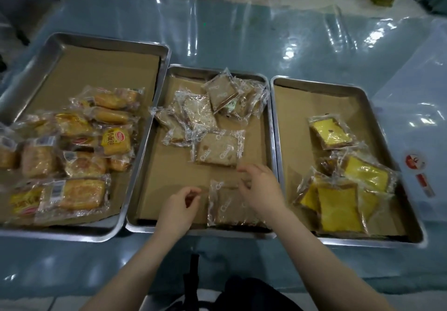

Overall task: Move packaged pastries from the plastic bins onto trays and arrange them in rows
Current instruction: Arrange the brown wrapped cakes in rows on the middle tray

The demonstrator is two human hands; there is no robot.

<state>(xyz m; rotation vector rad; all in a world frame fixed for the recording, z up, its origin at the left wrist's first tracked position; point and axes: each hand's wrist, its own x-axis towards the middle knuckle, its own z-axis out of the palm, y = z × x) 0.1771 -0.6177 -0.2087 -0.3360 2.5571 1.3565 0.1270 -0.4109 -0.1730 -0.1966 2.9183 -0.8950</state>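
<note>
At the near end of the middle tray (135, 185), one brown pastry packet (226, 208) lies flat on the paper liner (167, 177), its near edge against the front rim. Its long axis runs away from the person, roughly parallel to the tray's long sides, with a crimped seal at the far end. The right hand (262, 189) has curled fingers lowered onto the packet's far right corner and the thumb lifted clear; blur hides whether they grip it. The left hand (180, 204) sits just beside the packet's left edge, thumb and forefinger nearly meeting, and I cannot tell whether they pinch the wrapper
</note>
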